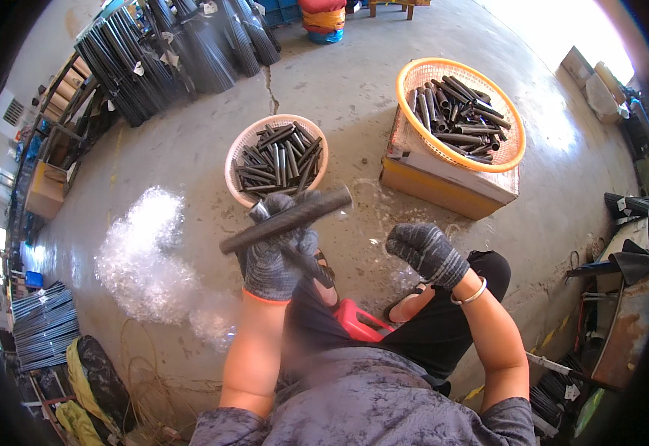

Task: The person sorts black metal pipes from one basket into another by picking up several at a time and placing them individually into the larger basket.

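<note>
My left hand [274, 260], in a grey knit glove with an orange cuff, is wrapped round black tubes. The longest black tube [287, 221] lies tilted across the fingers, its right end higher. Another shiny tube end [259, 212] shows behind it, and a dark piece sticks out below toward my knee. My right hand [428, 254], also gloved, is held apart to the right with its fingers curled closed; whatever they hold is hidden. Beyond my left hand stands a pale pink basket [234, 178] of short black tubes.
An orange basket [519, 152] of black tubes rests on a cardboard box [443, 184] at the far right. Crumpled clear plastic film [146, 256] lies on the floor at left. Bundled long rods [127, 70] stand at far left. A red plastic stool [358, 321] shows between my legs.
</note>
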Demonstrator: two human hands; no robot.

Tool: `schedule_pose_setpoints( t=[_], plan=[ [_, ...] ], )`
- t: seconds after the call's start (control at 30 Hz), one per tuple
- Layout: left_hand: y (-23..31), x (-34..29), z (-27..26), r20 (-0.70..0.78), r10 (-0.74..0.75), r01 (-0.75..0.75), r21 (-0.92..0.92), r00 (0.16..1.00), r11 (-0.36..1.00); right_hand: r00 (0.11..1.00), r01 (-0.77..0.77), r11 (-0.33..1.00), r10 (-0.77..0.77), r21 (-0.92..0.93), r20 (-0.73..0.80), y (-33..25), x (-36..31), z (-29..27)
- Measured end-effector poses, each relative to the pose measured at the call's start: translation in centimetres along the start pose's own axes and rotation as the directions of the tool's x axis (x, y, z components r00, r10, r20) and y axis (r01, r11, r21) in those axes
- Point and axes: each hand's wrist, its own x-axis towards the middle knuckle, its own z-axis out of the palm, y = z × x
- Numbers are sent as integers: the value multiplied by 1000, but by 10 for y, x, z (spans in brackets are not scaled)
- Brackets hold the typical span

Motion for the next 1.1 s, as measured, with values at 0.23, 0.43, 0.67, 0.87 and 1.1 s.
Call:
schedule_pose_setpoints(
  t=[0.23,0.43,0.67,0.87,1.1],
  plan=[
    [-31,6,38,-52,-11,17,121,999,992,959,-114,959,174,259,-224,-16,-9,-18],
    [-72,11,-7,-32,-427,428,45,904,903,909,-261,784,396,564,-130,-28,-15,-32],
    [-78,5,-26,-153,-474,496,191,867,847,905,-216,749,395,627,-160,-75,2,-77],
    [-82,1,-53,-193,-504,525,78,842,848,963,65,901,57,430,-265,-106,14,-103],
    [-89,-3,-74,-493,-396,465,19,775,885,918,197,906,-36,375,-395,-111,10,-141]
  ],
)
